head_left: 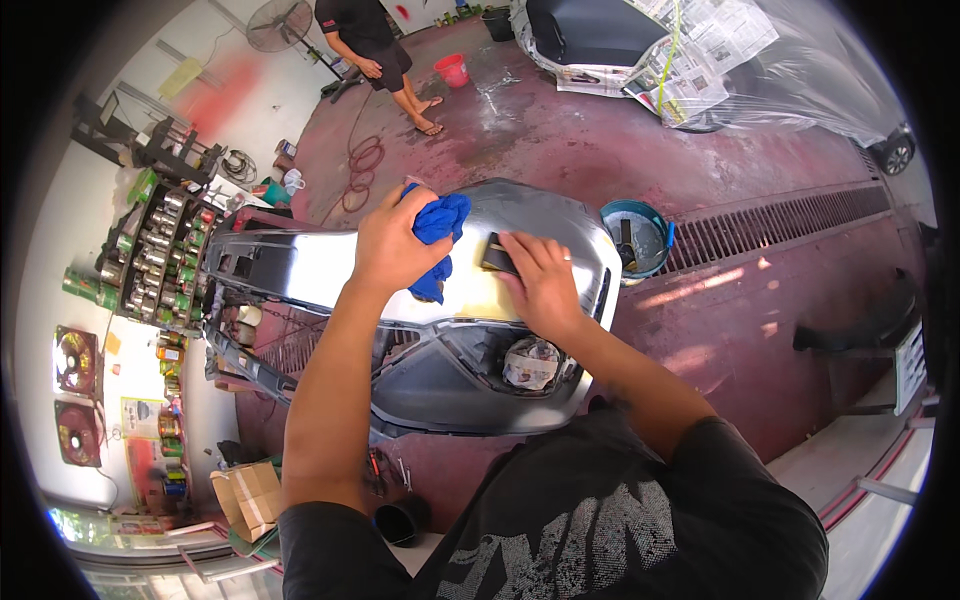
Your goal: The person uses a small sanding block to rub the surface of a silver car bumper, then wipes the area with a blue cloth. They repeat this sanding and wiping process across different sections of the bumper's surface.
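Observation:
In front of me lies a large car bumper point(310, 262), its surface grey and black with a pale yellowish patch point(478, 296). My left hand point(392, 242) clutches a crumpled blue cloth point(438, 222) over the middle of the bumper. Under the fingers of my right hand point(547, 283) is a small dark sanding block point(496, 255), resting on the bumper beside the yellowish patch. Its underside is hidden. A round opening nearer to me holds a wad of newspaper point(531, 364).
A teal bucket point(664, 236) of cloudy water stands right of the bumper, near a floor grate point(790, 222). Farther back are a person point(362, 30), a red bucket point(452, 69) and a masked car point(590, 40). Paint cans point(160, 255) line the left; a cardboard box point(247, 497) sits near left.

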A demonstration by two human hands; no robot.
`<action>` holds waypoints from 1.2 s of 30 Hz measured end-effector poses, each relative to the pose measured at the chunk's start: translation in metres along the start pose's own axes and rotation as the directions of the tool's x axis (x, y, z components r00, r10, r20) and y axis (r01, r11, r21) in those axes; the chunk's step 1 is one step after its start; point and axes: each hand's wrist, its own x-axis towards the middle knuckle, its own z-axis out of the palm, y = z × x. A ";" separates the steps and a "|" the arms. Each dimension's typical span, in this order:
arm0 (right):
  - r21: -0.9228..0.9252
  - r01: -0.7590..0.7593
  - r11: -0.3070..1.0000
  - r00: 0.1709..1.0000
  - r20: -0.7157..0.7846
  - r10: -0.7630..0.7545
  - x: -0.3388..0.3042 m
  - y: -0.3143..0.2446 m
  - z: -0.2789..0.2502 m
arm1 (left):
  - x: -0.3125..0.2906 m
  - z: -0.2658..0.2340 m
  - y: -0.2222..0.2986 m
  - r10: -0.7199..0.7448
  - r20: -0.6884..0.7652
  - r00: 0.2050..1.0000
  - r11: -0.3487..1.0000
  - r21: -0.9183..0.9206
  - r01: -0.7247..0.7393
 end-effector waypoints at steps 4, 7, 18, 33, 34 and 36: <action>-0.034 0.001 0.999 1.000 0.031 0.000 0.006 -0.006 0.003 | 0.000 0.018 0.027 -0.122 -0.162 0.979 0.948 -0.312 0.067; -0.061 -0.012 0.998 0.998 0.062 0.015 -0.049 0.050 -0.030 | 0.002 0.020 0.051 -0.149 -0.140 0.979 0.912 -0.402 0.081; 0.068 0.183 0.981 0.968 0.160 -0.192 -0.010 0.042 -0.019 | -0.007 0.019 -0.011 -0.326 -0.467 0.822 0.933 -0.021 0.358; 0.118 0.276 0.954 0.933 0.204 -0.296 -0.008 0.117 -0.028 | 0.000 0.019 -0.010 -0.580 -0.267 0.770 0.814 -0.210 0.541; 0.117 0.274 0.955 0.939 0.184 -0.292 0.003 0.099 -0.021 | 0.003 0.018 -0.010 -0.577 -0.258 0.775 0.816 -0.223 0.533; 0.120 0.267 0.956 0.947 0.148 -0.284 0.043 0.041 0.003 | 0.006 0.019 -0.003 -0.577 -0.237 0.782 0.814 -0.248 0.526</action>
